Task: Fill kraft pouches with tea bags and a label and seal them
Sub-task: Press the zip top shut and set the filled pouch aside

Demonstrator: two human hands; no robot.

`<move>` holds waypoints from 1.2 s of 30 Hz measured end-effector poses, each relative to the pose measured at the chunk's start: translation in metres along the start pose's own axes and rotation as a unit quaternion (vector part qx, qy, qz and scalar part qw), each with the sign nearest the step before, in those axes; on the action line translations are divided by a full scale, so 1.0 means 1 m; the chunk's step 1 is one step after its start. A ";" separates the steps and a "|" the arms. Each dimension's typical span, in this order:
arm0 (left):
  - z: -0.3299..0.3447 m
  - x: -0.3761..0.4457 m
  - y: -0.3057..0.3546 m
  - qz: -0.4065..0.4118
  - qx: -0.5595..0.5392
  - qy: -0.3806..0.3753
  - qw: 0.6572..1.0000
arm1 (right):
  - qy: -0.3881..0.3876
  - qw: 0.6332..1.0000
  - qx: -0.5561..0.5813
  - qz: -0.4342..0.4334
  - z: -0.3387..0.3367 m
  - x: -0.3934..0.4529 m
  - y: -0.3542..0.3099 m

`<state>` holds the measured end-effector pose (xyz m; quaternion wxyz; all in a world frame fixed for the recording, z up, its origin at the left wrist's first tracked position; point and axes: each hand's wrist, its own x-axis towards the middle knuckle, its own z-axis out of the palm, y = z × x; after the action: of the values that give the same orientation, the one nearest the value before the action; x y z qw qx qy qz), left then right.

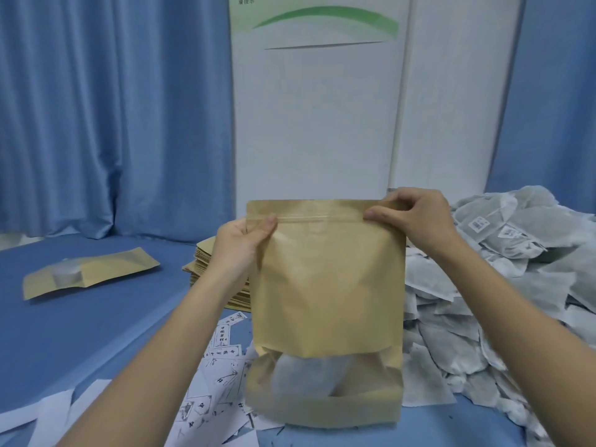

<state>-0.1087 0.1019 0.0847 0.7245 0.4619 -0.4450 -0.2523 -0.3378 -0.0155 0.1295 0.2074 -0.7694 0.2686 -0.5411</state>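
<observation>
A kraft pouch (325, 285) stands upright in front of me, with tea bags showing through the clear window near its bottom. My left hand (240, 243) pinches the pouch's top left corner at the zip strip, thumb on the front. At the top right corner my right hand (416, 217) pinches the same strip, thumb on the front and fingers curled over the top edge. A big heap of grey tea bags (490, 285) lies to the right. Printed paper labels (222, 382) are scattered on the blue surface below the pouch.
A stack of flat kraft pouches (206, 266) lies behind my left hand. One filled pouch (87, 272) lies flat at the left on the blue table (96, 333). Blue curtains and a white poster stand at the back.
</observation>
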 end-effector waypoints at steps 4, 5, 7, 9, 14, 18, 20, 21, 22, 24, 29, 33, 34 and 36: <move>0.014 0.001 0.000 0.024 0.021 0.017 0.999 | -0.018 1.000 -0.020 0.001 -0.015 0.000 0.005; 0.017 0.002 0.000 0.029 0.028 0.021 0.999 | -0.016 0.999 -0.031 -0.006 -0.017 -0.001 0.005; 0.022 0.003 -0.003 0.035 0.044 0.034 0.998 | -0.028 0.996 -0.072 -0.031 -0.021 -0.001 0.004; 0.025 0.002 -0.008 0.035 0.050 0.041 0.997 | -0.077 0.988 -0.128 -0.045 -0.024 -0.002 0.000; 0.040 -0.008 -0.017 0.052 0.088 0.006 0.995 | -0.213 0.939 -0.268 -0.031 -0.009 0.002 -0.031; 0.047 -0.012 -0.018 0.055 0.079 -0.026 0.995 | -0.296 0.916 -0.270 -0.036 0.018 0.010 -0.043; 0.046 -0.013 -0.018 0.053 0.067 -0.026 0.996 | -0.296 0.926 -0.233 -0.031 0.020 0.012 -0.044; 0.045 -0.013 -0.018 0.052 0.056 -0.021 0.997 | -0.295 0.930 -0.219 -0.031 0.020 0.014 -0.043; 0.044 -0.013 -0.018 0.050 0.038 -0.016 0.998 | -0.296 0.931 -0.209 -0.031 0.020 0.014 -0.042; 0.043 -0.014 -0.019 0.042 0.007 -0.009 0.999 | -0.295 0.935 -0.193 -0.033 0.021 0.013 -0.041; 0.040 -0.013 -0.023 0.043 0.000 0.023 0.999 | -0.317 0.927 -0.201 -0.028 0.027 0.015 -0.048; 0.041 -0.015 -0.024 0.088 0.073 0.054 0.992 | -0.308 0.920 -0.237 -0.054 0.038 0.017 -0.051; 0.041 -0.015 -0.024 0.101 0.094 0.070 0.988 | -0.298 0.918 -0.251 -0.069 0.040 0.016 -0.050; 0.042 -0.014 -0.024 0.120 0.128 0.102 0.979 | -0.282 0.917 -0.267 -0.092 0.043 0.014 -0.048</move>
<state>-0.1514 0.0838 0.0650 0.7261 0.5174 -0.4492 -0.0562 -0.2843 0.0141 0.1551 0.0104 -0.9382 0.2616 -0.2265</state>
